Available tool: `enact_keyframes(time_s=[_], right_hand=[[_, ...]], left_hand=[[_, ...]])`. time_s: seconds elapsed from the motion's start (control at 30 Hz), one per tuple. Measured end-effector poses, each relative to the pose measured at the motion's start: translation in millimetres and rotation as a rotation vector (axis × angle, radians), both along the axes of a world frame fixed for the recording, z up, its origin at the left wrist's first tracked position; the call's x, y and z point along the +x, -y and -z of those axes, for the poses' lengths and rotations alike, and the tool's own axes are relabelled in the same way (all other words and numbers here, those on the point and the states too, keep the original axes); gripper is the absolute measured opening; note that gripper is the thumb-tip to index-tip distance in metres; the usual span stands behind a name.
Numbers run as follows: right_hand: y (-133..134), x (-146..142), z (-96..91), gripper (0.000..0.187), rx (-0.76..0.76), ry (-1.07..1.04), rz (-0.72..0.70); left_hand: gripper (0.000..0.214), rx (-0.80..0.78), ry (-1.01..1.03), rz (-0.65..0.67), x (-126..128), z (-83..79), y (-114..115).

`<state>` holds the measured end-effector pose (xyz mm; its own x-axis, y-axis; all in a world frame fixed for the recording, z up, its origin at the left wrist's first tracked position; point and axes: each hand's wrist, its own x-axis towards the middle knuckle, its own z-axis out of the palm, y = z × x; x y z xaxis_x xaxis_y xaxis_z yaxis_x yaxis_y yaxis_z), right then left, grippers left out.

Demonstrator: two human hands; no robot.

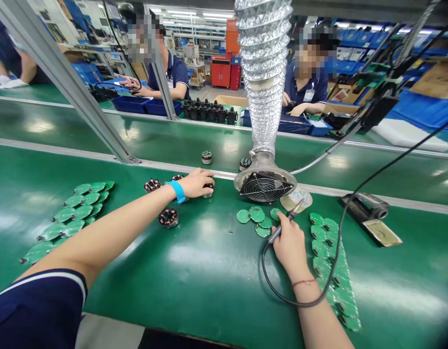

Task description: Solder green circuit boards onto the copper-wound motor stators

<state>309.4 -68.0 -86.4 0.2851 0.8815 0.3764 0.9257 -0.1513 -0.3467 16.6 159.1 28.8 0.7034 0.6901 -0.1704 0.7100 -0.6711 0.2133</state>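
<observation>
My left hand [196,184], with a blue band at the wrist, reaches across the bench and is closed around a small round motor part [208,193], mostly hidden by the fingers. Close to that wrist stand similar motor parts with red and black windings, one [168,218] nearer me and another [151,185] to the left. My right hand [289,242] grips a soldering iron [278,231], its tip pointing up and away over a pale round pad [297,199]. Beside the right fingers lie several round green circuit boards [256,214].
Above the boards hangs a silver extraction duct [267,92] with a fan grille [265,188]. Rows of green boards lie left [74,213] and right [329,261]. A soldering iron stand [365,208] sits at right. The iron's black cable [340,242] loops past my right forearm. Co-workers sit opposite.
</observation>
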Motion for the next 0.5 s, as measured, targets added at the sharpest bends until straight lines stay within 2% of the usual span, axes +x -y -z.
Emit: enact_keyframes(time_s=[0.13, 0.27, 0.33, 0.4, 0.5], right_hand=[[9, -4, -10.4, 0.039, -0.006, 0.023, 0.014], [6, -5, -13.3, 0.047, 0.012, 0.016, 0.017], [-1, -3, -13.1, 0.049, -0.005, 0.014, -0.010], [-5, -1, -13.5, 0.049, -0.039, 0.010, -0.032], [-2, 1, -16.1, 0.046, -0.080, -0.004, -0.024]], left_hand=[[0.023, 0.033, 0.040, 0.082, -6, 2.3, 42], [0.021, 0.093, 0.063, 0.178, -17, 4.6, 100], [0.023, 0.043, -0.005, 0.116, -22, 6.4, 126], [0.022, -0.056, -0.026, -0.012, -26, 6.8, 145], [0.029, -0.394, 0.048, -0.170, -33, 1.2, 158]])
